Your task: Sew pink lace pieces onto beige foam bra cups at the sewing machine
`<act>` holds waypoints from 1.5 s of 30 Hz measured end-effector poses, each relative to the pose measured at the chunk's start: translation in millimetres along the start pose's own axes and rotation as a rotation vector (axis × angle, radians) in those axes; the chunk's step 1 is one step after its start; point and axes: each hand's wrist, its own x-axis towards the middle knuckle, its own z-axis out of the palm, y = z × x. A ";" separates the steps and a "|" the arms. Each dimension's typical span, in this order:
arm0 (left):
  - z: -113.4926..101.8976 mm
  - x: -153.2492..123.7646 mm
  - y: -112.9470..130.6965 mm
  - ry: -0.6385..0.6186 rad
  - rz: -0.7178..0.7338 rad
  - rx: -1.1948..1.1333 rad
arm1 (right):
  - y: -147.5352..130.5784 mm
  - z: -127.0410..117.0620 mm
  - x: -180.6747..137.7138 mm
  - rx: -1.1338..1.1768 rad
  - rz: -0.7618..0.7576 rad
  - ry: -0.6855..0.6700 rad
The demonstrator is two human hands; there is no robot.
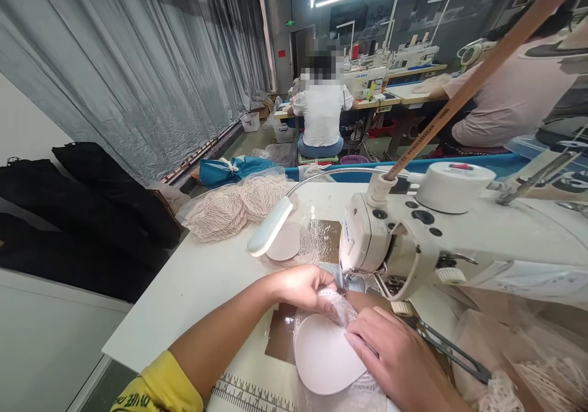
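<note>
A white foam cup pad (321, 354) with a strip of lace (339, 305) along its upper edge lies on the sewing table, just in front of the needle area of a white sewing machine (413, 240). My left hand (301, 286) pinches the lace and the pad's top edge next to the presser foot, fingers closed. My right hand (397, 357) rests flat on the pad's right side, fingers pressed down on the lace and pad.
A gooseneck lamp (270, 228) hangs over another white pad (285, 243). A heap of pink lace pieces (239, 207) lies at the table's far left. Dark fabric (82, 210) lies on the left. Two other people sit at machines further back. More lace fills bins (528, 369) at right.
</note>
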 end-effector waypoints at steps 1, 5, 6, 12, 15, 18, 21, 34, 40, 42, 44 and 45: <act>-1.1 2.2 -3.6 0.028 0.020 -0.035 | 0.5 0.2 -0.3 -0.015 0.000 0.010; -1.0 7.8 -13.1 0.201 0.032 -0.022 | 2.2 1.0 -1.5 -0.102 0.005 0.067; 0.6 8.7 -13.0 0.230 0.033 -0.003 | 2.4 0.8 -1.4 -0.118 0.014 0.071; 12.5 15.7 -1.1 0.309 0.090 0.147 | 3.1 0.2 4.5 -0.255 0.070 0.035; 10.4 12.0 6.3 0.413 0.087 0.250 | 3.9 2.5 6.6 -0.342 0.080 0.036; 10.3 -2.9 17.1 0.555 0.099 0.355 | 4.4 4.4 6.0 -0.364 0.077 0.036; 21.6 -18.1 25.1 0.514 0.198 0.560 | 3.7 4.8 4.2 -0.384 0.087 0.017; 45.1 -13.6 -4.2 0.406 0.337 0.911 | 2.1 0.9 7.0 -0.324 0.126 0.002; 36.3 -11.1 -3.8 0.348 0.355 0.894 | 2.5 1.5 6.7 -0.348 0.177 -0.007; 33.3 -9.1 -4.3 0.332 0.365 0.896 | 3.0 2.6 5.7 -0.343 0.194 -0.016; 29.6 -7.3 -4.4 0.317 0.377 0.902 | 3.5 3.8 5.2 -0.322 0.224 -0.030; 27.3 -6.5 -4.3 0.309 0.386 0.906 | 3.7 4.3 5.3 -0.312 0.240 -0.034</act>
